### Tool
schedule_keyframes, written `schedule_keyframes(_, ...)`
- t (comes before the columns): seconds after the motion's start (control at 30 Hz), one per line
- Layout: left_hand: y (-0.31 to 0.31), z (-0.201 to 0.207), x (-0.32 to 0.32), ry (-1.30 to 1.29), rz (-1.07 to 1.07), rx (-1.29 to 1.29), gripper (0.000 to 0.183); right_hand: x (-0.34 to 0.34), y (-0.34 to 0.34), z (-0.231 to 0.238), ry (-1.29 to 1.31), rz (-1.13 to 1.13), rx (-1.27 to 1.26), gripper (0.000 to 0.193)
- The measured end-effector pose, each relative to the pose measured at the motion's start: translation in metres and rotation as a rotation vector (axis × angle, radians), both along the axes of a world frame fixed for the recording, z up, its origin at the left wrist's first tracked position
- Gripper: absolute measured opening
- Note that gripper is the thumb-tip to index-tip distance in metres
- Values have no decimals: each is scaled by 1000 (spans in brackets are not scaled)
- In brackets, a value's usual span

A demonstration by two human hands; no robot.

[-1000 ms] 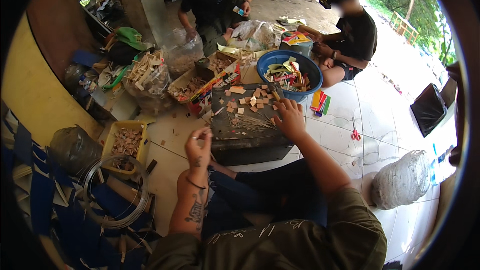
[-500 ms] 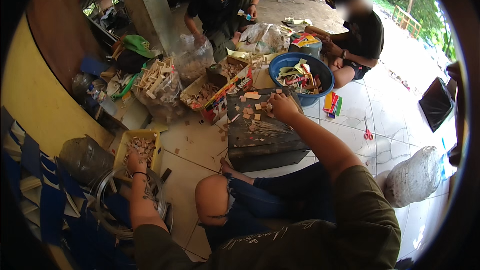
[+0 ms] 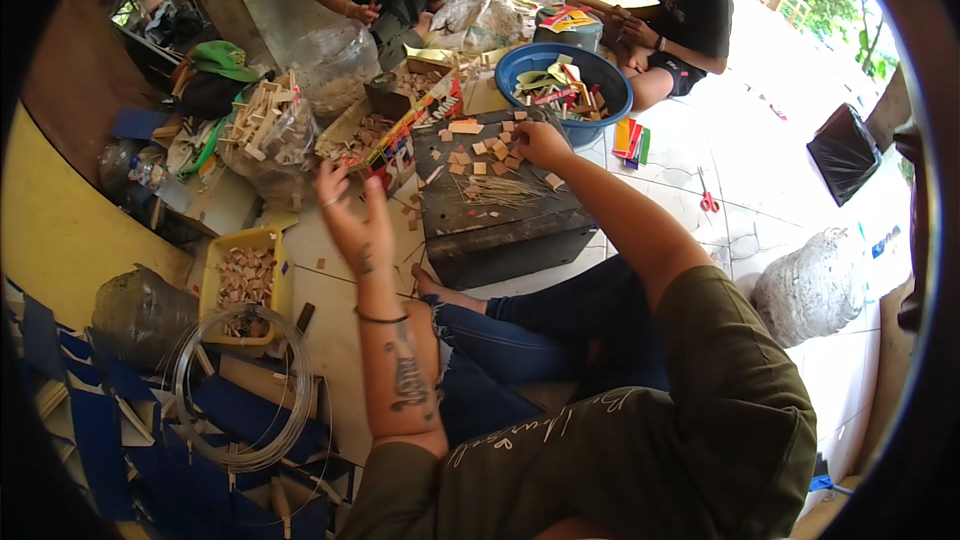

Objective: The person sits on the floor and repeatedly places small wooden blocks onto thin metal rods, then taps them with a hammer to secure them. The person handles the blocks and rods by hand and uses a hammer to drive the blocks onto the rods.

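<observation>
My left hand [image 3: 352, 218] is raised over the floor between the yellow basin [image 3: 212, 265] and the dark box. Its fingers are apart, and I see nothing in them. Small wooden pieces [image 3: 246, 274] fill the basin. At the top right of the dark box [image 3: 490, 240], my right hand [image 3: 545, 147] reaches down with its fingers drawn together among small wooden squares [image 3: 481, 148]. Whatever its fingertips grip is hidden. A bundle of thin sticks [image 3: 500, 191] lies on the box below the squares.
Beyond the box stand a blue tub [image 3: 620, 105] of wood scraps and a printed carton [image 3: 397, 162] of wooden pieces. Red scissors [image 3: 709, 202] lie on the tiles at right. A wire coil [image 3: 290, 430] sits at lower left. Two people sit across from me.
My left hand has come up out of the yellow basin and moved right, toward the box. My right hand stays at the wooden squares. The whole view has shifted.
</observation>
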State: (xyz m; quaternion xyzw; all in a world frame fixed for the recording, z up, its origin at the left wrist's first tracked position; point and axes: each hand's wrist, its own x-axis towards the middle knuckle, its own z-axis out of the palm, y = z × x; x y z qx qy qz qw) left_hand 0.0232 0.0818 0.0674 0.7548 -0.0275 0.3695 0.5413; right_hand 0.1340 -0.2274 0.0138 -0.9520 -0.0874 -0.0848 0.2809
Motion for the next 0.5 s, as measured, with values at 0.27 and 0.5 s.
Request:
schedule_keyframes(0.27, -61, -35, -8, 64, -149, 47, 53, -4, 0, -5, -2, 115, -87, 24)
schedule_keyframes(0.5, -52, -43, 8, 91, -168, -50, 32, -20, 8, 14, 20, 106, 316, 27)
